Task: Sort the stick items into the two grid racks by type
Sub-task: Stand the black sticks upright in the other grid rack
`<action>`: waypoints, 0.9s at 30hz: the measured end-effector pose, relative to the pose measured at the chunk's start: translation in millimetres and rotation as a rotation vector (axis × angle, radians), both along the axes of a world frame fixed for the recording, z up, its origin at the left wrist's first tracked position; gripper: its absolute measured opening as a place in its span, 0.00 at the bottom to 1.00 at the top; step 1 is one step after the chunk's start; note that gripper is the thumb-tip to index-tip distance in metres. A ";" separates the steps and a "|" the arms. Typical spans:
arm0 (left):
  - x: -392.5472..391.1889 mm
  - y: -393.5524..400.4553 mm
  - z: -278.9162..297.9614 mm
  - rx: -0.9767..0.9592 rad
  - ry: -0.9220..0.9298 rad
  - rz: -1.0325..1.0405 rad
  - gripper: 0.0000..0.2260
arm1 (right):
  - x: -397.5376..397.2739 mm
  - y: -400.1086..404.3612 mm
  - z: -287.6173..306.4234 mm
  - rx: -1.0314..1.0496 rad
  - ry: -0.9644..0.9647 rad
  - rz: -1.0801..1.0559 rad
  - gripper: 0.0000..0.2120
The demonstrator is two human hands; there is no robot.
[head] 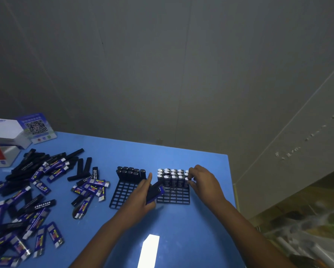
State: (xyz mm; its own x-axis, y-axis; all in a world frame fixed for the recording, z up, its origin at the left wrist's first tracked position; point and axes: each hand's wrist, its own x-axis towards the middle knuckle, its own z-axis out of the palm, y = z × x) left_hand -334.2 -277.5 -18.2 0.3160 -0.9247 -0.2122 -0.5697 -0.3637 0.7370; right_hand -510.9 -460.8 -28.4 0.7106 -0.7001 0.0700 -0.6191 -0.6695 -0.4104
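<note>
Your right hand [201, 180] is pinching the silver cap of a blue-and-silver printed stick [187, 179] at the right-hand edge of the right black plastic grid rack [173, 197], and appears to be seating it in the third row. That rack is serving as the landmark here. Its far three rows are standing full of upright blue sticks, caps up, while the cells on your side are lying open.

Your left hand [143, 194] is gripping another blue stick together with a dark one [154, 191], just to the left of that rack's near corner. Their long axis is running diagonally, pointing up and away towards the filled rows. The blue one is lying closer to your left hand than your right, and the nearest free cells are sitting directly beyond its tip, so the coming move probably turns on tipping it upright and handing it rightward.

Left of the landmark rack, the second black grid rack [121, 192] is holding matte black sticks [130, 172] in its far rows only. Well to the left of both, a loose heap of mixed black and blue sticks [36, 190] is spreading over the smooth blue table [191, 229]. A white and red box [1, 142] and a QR-code card [36, 127] are standing at the far left corner. Plain grey wall panels are rising behind the table, and cluttered, blurred goods are showing off its right edge.
</note>
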 end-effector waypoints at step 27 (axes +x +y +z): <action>35.0 78.1 20.9 -0.036 0.002 0.001 0.39 | 73.0 101.9 60.4 0.744 -0.342 0.199 0.06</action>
